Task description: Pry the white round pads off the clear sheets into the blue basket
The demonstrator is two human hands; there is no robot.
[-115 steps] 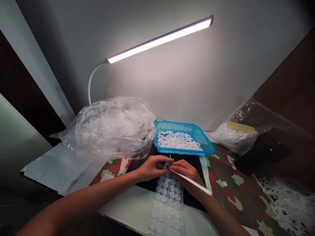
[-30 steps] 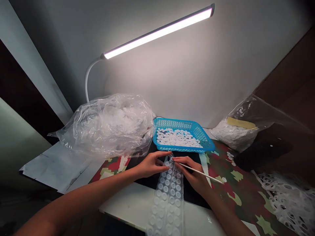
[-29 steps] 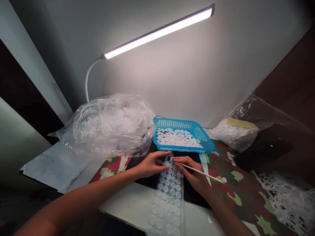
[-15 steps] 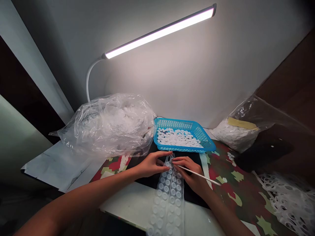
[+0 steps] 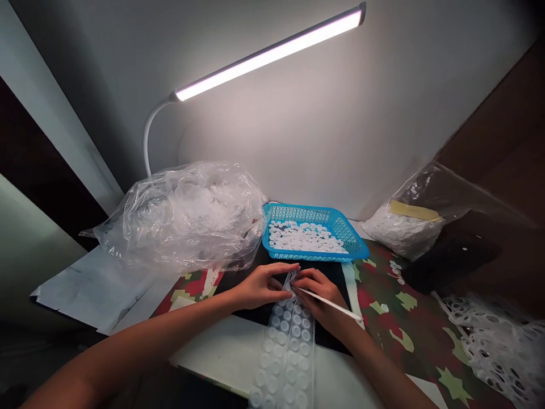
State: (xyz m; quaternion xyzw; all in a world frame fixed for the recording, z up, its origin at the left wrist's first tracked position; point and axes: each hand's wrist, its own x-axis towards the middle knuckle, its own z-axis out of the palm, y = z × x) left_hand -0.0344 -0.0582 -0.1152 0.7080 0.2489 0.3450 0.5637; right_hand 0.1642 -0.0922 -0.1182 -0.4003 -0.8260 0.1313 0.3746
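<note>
Blue plastic basket (image 5: 298,213) with a lattice-pattern wall sits at the bench's far edge, holding a shallow layer of white round discs (image 5: 304,238). To its left, a large clear plastic bag (image 5: 183,218) bulges with more white discs. Near the far right corner, a second clear bag (image 5: 400,233) holds white discs and carries a pale yellow label (image 5: 414,211).

A clear strip of round bumpers (image 5: 287,352) runs from the bench's near edge to the basket, its upper end curling up between the hands. The left hand (image 5: 259,287) is curved narrowly against that end; whether it grips cannot be told. The right hand (image 5: 319,298) is closed around a thin white stick (image 5: 332,305), fingertips at the strip. Perforated white sheet scraps (image 5: 498,352) lie at the near right corner.
</note>
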